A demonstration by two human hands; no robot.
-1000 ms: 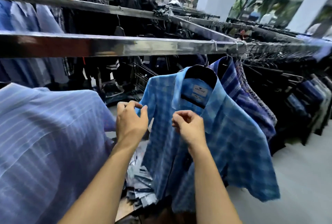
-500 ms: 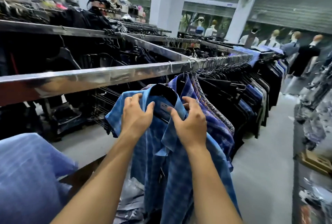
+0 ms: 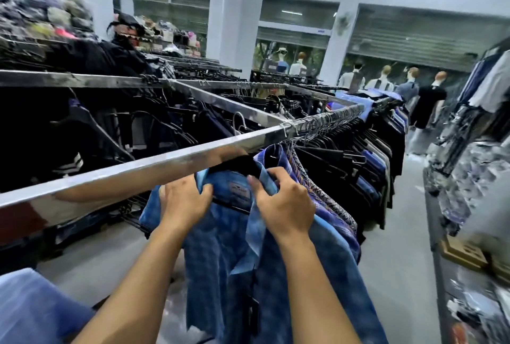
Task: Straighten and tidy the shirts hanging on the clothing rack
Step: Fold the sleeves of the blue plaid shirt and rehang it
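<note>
A light blue plaid shirt [image 3: 220, 255] hangs on a black hanger under the steel rail [image 3: 165, 161] of the clothing rack. My left hand [image 3: 183, 201] grips its left collar and shoulder. My right hand [image 3: 284, 203] pinches the right collar flap beside the neck label. Just behind it hang a darker blue plaid shirt [image 3: 276, 156] and a patterned shirt [image 3: 328, 200], then a long row of dark shirts [image 3: 367, 161] packed along the rail to the far right.
Another blue striped shirt [image 3: 36, 310] fills the lower left corner. A second rack of dark clothes [image 3: 110, 123] runs behind the rail. The grey floor aisle [image 3: 397, 233] lies to the right, bounded by a display of patterned garments [image 3: 469, 178]. Mannequins [image 3: 430, 95] stand at the far end.
Both hands rose from the shirt's front placket to its collar and now hold it at the hanger. The view lifted and swung right along the rail.
</note>
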